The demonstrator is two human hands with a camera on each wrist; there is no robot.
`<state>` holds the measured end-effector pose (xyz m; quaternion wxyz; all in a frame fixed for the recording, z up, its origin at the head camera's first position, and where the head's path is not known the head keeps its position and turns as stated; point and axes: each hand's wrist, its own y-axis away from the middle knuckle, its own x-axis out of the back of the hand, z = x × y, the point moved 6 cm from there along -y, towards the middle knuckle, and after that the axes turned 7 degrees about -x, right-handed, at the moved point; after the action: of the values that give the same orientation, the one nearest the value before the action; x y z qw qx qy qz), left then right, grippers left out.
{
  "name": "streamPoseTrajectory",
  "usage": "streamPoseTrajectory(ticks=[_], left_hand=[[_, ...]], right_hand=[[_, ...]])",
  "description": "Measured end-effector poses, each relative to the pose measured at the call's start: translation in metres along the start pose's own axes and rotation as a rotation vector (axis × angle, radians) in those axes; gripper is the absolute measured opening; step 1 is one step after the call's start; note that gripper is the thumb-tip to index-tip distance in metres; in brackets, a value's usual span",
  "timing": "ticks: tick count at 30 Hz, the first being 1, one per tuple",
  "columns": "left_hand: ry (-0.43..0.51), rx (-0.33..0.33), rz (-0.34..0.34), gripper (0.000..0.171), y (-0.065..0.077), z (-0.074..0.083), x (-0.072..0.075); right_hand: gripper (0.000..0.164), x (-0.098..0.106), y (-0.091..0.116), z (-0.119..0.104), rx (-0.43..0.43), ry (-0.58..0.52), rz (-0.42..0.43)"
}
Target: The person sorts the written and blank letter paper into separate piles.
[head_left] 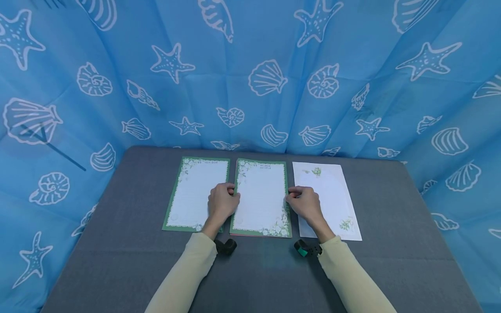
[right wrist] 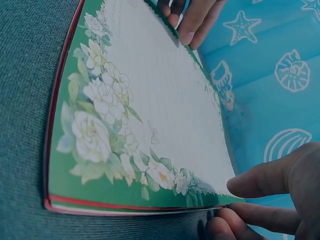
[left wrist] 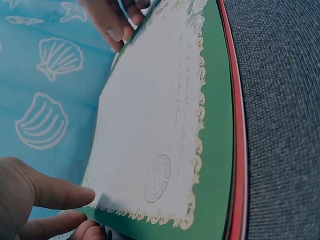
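Note:
A stack of green-bordered letter paper (head_left: 261,198) with printed white flowers lies in the middle of the table. My left hand (head_left: 224,202) grips its left edge, thumb on top and fingers curled at the side. At the right edge my right hand (head_left: 306,203) holds it the same way. Red and white layers show under the top sheet (right wrist: 150,100) in the right wrist view. In the left wrist view the sheet's lower corner bears an oval stamp print (left wrist: 157,178) and faint handwriting.
Another green-bordered sheet (head_left: 192,191) lies to the left, partly under my left hand. To the right is a white sheet (head_left: 332,195) with small green sprigs, partly covered by my right forearm. A blue curtain (head_left: 235,87) with shells and starfish hangs behind the grey table (head_left: 137,217).

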<state>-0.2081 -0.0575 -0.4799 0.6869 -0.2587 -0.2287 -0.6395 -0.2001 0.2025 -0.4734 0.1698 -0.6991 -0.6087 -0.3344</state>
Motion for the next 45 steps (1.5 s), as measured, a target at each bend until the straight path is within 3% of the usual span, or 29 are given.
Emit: streamPoseTrajectory(ticks=[12,25,37,45], left_hand=[[0.081,0.006,0.028,0.018,-0.003,-0.006,0.000],[0.234,0.046,-0.033,0.017,-0.008,-0.005,0.004],[0.291,0.035,-0.081,0.019,-0.012,-0.005,0.020],[0.292,0.040,-0.076,0.020,-0.016,-0.007,0.034]], right_hand=[[0.025,0.003,0.001,0.000,-0.010,-0.067,0.017],[0.022,0.000,0.002,-0.001,-0.068,-0.221,-0.023],[0.026,0.001,0.004,-0.018,-0.052,-0.298,-0.055],[0.026,-0.005,0.005,-0.031,-0.031,-0.308,-0.067]])
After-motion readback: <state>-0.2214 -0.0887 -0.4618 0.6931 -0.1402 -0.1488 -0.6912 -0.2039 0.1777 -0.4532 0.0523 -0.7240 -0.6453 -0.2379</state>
